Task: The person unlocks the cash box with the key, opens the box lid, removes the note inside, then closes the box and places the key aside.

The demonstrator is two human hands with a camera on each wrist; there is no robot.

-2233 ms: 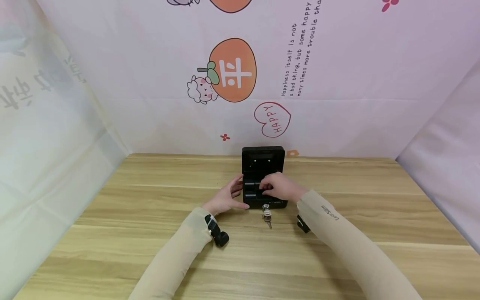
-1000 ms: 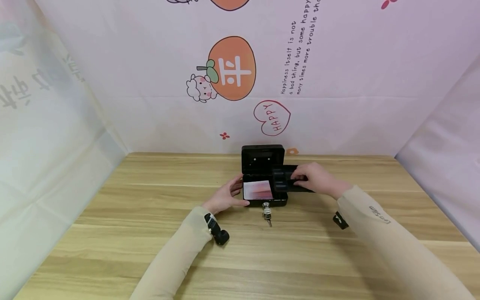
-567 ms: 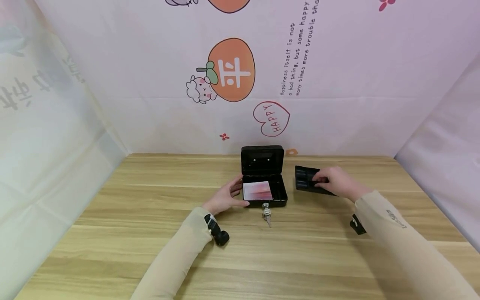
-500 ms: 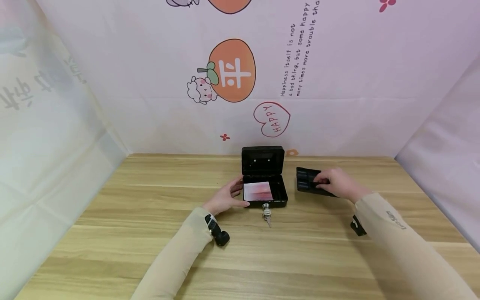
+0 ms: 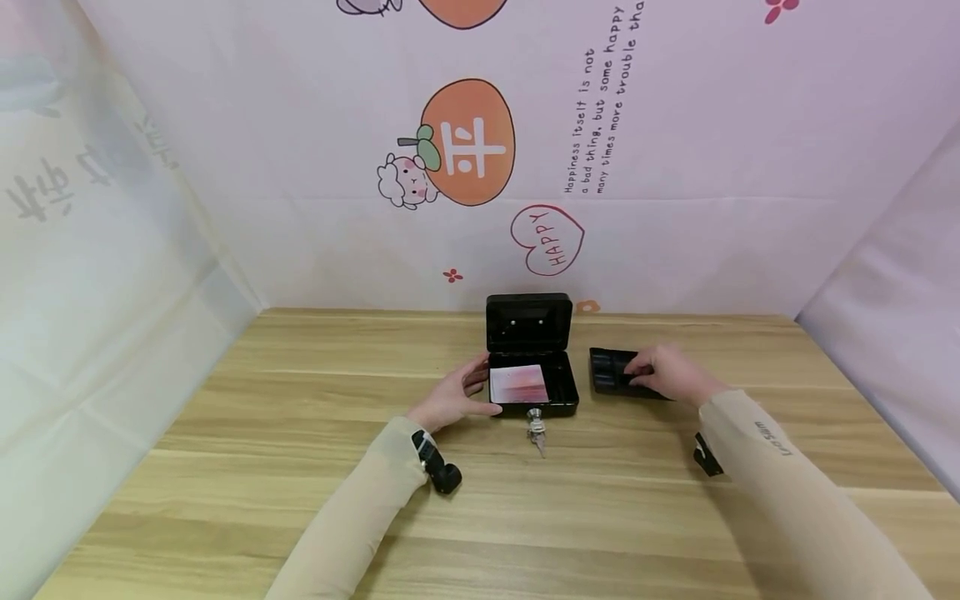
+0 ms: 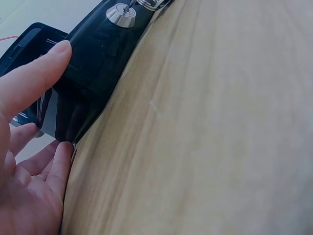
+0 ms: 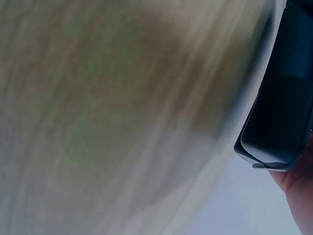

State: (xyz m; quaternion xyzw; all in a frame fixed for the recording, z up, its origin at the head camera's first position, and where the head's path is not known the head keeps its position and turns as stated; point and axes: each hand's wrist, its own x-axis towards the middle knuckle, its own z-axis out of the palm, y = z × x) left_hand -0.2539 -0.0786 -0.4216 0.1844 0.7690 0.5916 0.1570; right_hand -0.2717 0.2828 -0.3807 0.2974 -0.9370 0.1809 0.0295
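Observation:
A black cash box [image 5: 560, 383] stands open at the back of the table, its lid [image 5: 528, 323] tipped up. Inside, on the left, lies a pink and white card or stack of paper [image 5: 517, 384]. Keys [image 5: 537, 436] hang from the lock [image 6: 121, 14] at its front. My left hand [image 5: 452, 398] holds the box's left front corner, thumb at the front and fingers against the side. To the right of the box, my right hand [image 5: 670, 373] pinches a black coin tray [image 5: 606, 370]. Whether the whole tray touches the table cannot be told; its right part is hidden.
The wood-grain table [image 5: 480, 517] runs back to a printed white cloth [image 5: 360, 242] behind the box. Similar cloth hangs at both sides. A small black camera is strapped to each wrist.
My right hand has lifted the coin tray out of the cash box, moved it right, and lowered it near the table. The paper beneath has come into view. My left hand has stayed put.

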